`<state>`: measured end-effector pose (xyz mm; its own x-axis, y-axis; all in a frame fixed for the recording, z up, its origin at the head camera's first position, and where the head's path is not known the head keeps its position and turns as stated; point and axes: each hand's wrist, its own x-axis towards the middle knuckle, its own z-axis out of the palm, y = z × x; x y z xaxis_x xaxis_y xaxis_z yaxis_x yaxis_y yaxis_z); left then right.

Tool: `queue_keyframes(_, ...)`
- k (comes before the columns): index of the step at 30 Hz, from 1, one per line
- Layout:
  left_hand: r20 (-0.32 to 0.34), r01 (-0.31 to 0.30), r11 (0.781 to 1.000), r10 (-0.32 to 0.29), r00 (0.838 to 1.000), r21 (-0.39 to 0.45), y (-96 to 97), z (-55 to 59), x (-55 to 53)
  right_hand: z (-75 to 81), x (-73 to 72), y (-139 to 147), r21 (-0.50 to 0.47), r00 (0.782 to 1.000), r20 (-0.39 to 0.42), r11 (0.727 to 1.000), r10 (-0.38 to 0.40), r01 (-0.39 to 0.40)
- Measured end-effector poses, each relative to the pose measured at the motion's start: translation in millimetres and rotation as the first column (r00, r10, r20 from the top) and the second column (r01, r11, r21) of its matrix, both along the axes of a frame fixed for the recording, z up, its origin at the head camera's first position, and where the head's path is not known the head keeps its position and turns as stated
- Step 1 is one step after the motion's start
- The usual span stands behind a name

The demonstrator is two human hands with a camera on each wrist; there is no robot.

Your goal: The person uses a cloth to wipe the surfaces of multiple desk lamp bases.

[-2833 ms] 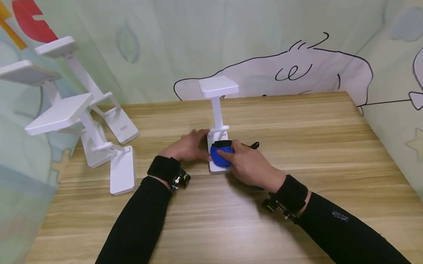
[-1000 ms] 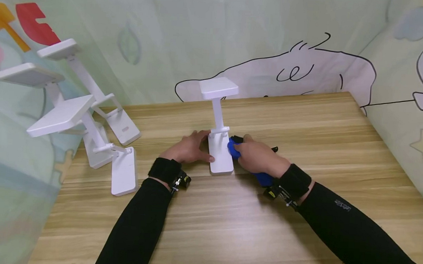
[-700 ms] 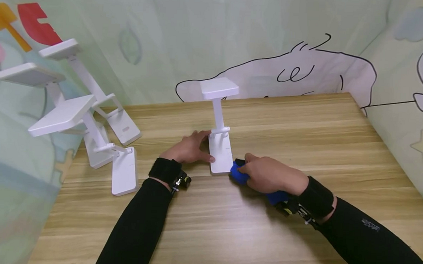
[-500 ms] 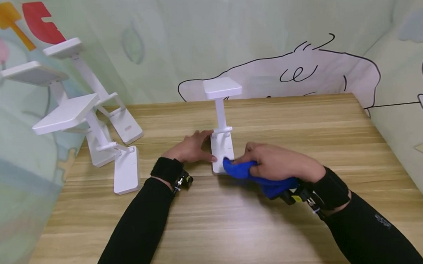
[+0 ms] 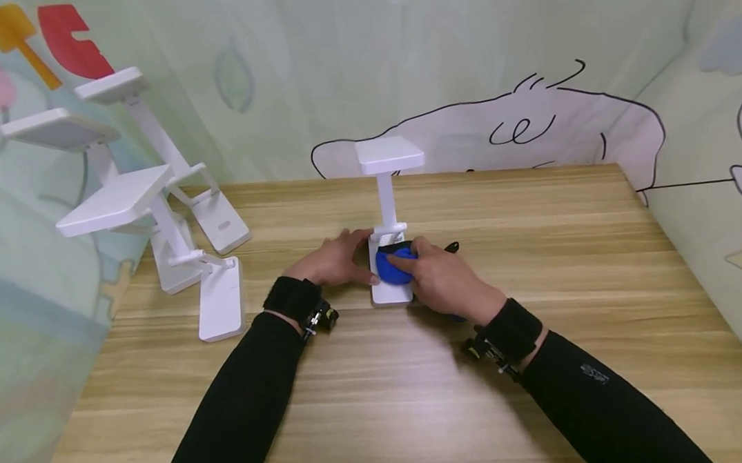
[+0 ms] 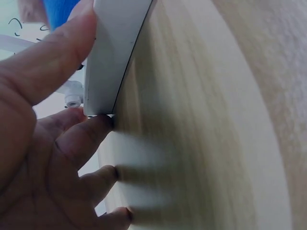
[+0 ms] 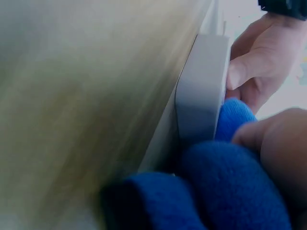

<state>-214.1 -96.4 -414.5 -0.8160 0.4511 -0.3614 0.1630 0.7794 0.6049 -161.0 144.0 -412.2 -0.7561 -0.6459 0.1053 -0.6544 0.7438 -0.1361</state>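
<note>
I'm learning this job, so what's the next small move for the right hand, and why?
I'd probably slide the blue cloth toward the near end of the lamp base: the right hand holds it over the base's middle, that near end is uncovered, and the left hand touches the base's left side, likely steadying it.

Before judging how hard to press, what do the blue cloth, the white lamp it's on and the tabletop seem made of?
Blue cloth: soft, fuzzy fabric, perhaps microfibre, from its plush nap in the right wrist view.
White lamp: probably smooth moulded plastic, given its rounded edges and even sheen.
Tabletop: wood or printed laminate; grain and soft glare leave that open.
</note>
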Motion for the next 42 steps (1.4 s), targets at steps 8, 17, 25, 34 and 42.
queue_keyframes(8,-0.008,0.001,1.000,-0.001,1.000,-0.014,-2.6,-1.0,0.5,19.7,15.1,22,-0.092,0.900,0.403,0.986,0.167,-0.141)
queue_keyframes(17,0.014,-0.015,1.000,0.015,1.000,-0.006,-3.5,-1.6,0.1,27.9,-11.2,16,-0.115,0.974,0.226,0.993,-0.005,0.032)
queue_keyframes(25,0.005,0.003,1.000,-0.003,1.000,-0.004,-1.7,-0.4,-0.3,-3.5,-5.3,7,-0.065,0.997,0.076,0.998,-0.007,0.012)
queue_keyframes(34,0.003,-0.006,1.000,0.006,1.000,-0.005,-2.8,-0.2,0.5,8.2,15.7,23,-0.129,0.912,0.385,0.986,0.145,-0.102)
queue_keyframes(42,0.009,-0.007,1.000,0.007,1.000,-0.004,0.5,0.8,0.6,35.5,0.1,35,-0.201,0.880,0.460,0.979,0.121,-0.029)
